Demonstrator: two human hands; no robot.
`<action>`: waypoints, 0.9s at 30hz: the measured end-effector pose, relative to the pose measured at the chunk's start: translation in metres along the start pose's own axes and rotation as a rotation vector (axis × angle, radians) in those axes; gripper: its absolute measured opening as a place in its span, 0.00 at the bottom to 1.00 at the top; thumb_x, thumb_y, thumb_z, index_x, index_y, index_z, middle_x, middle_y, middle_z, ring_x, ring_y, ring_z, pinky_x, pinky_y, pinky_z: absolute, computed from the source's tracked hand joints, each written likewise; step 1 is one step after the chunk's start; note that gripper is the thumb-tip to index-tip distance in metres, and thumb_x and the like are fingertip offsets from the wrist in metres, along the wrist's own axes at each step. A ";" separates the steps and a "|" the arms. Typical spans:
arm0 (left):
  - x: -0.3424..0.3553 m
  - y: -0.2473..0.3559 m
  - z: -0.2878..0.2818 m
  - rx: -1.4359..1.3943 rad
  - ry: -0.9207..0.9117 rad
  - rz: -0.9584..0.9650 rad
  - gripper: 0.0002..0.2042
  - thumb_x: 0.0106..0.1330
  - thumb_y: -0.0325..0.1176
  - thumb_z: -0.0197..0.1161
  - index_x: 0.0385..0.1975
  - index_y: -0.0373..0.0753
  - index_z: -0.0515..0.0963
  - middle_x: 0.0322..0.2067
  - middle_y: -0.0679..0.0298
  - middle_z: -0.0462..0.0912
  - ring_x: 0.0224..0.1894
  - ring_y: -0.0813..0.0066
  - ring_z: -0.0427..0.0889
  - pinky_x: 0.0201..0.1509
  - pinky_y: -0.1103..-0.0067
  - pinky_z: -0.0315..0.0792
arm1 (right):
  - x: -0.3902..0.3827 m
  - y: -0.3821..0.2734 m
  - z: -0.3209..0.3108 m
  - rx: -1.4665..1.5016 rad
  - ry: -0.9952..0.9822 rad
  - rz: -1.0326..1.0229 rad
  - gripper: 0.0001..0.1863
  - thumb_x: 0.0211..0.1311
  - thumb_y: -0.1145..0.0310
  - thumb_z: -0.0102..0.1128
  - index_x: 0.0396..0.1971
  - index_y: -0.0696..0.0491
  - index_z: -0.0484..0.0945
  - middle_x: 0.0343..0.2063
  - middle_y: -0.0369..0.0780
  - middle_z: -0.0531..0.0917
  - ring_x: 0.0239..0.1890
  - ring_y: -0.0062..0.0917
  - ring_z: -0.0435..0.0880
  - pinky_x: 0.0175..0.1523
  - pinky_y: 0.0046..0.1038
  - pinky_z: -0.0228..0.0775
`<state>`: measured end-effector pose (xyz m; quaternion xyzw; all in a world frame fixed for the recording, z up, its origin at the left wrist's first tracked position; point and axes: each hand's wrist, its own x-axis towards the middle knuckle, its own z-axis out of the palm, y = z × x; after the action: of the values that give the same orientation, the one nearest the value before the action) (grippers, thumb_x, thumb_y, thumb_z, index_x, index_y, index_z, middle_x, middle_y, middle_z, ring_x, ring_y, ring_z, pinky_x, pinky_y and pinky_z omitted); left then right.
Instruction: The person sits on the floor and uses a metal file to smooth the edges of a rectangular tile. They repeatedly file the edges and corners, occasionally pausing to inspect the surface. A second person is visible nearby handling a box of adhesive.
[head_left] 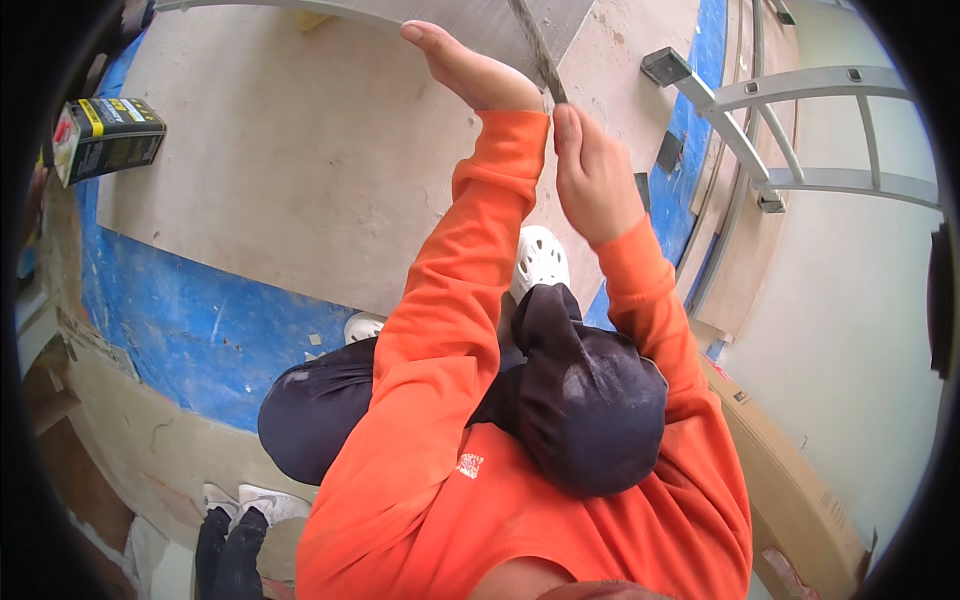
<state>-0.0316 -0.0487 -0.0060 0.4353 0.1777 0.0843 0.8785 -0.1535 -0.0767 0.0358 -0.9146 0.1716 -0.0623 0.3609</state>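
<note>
Head view: at left, a dark tin [115,140] sits by blue sheeting [200,320], probably laid to protect the floor. At top centre, the left hand [478,75] is open against a grey panel [470,20], perhaps steadying it; beside it, the right hand [597,175] grips a narrow strip-like tool [540,50], left of a metal ladder [740,125].

Head-worn fisheye, left one of a side-by-side pair, aimed steeply down. The orange top [400,510] fills the bottom super close, the left hand [488,82] and right hand [600,180] sit farther out toward the top, ladder [820,88] bending near the right rim.
</note>
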 end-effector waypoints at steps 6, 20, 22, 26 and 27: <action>0.000 -0.001 0.002 -0.033 0.029 -0.017 0.43 0.78 0.62 0.33 0.73 0.23 0.42 0.77 0.45 0.35 0.80 0.59 0.36 0.81 0.71 0.34 | 0.004 -0.003 -0.001 0.001 0.001 0.009 0.20 0.80 0.61 0.41 0.32 0.62 0.71 0.21 0.54 0.71 0.25 0.53 0.67 0.31 0.41 0.63; 0.006 -0.014 -0.003 -0.004 0.020 0.079 0.37 0.80 0.59 0.33 0.59 0.21 0.63 0.65 0.53 0.61 0.64 0.68 0.57 0.75 0.75 0.45 | 0.014 0.002 0.005 0.011 0.119 -0.088 0.23 0.80 0.57 0.40 0.32 0.62 0.71 0.19 0.52 0.70 0.23 0.52 0.68 0.30 0.40 0.63; 0.007 -0.014 -0.003 -0.025 0.019 0.066 0.38 0.80 0.59 0.33 0.62 0.20 0.61 0.68 0.51 0.58 0.68 0.67 0.56 0.76 0.74 0.43 | 0.010 0.006 0.004 0.018 0.054 -0.006 0.25 0.81 0.55 0.38 0.30 0.61 0.70 0.17 0.49 0.70 0.20 0.45 0.70 0.29 0.38 0.63; 0.006 -0.012 -0.001 -0.085 0.048 0.047 0.40 0.79 0.59 0.33 0.69 0.20 0.53 0.74 0.47 0.49 0.76 0.62 0.50 0.79 0.73 0.41 | -0.019 0.013 0.002 -0.016 -0.008 0.072 0.25 0.81 0.54 0.37 0.28 0.59 0.70 0.17 0.44 0.70 0.19 0.37 0.71 0.29 0.36 0.63; 0.005 -0.012 0.000 -0.064 0.042 0.045 0.40 0.79 0.59 0.33 0.70 0.20 0.51 0.75 0.46 0.46 0.77 0.60 0.48 0.80 0.72 0.40 | -0.021 0.013 0.002 -0.010 -0.013 0.073 0.25 0.81 0.55 0.38 0.28 0.59 0.70 0.17 0.45 0.70 0.19 0.38 0.70 0.29 0.36 0.63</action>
<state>-0.0268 -0.0541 -0.0171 0.4089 0.1835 0.1187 0.8860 -0.1760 -0.0773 0.0256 -0.9098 0.2030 -0.0425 0.3594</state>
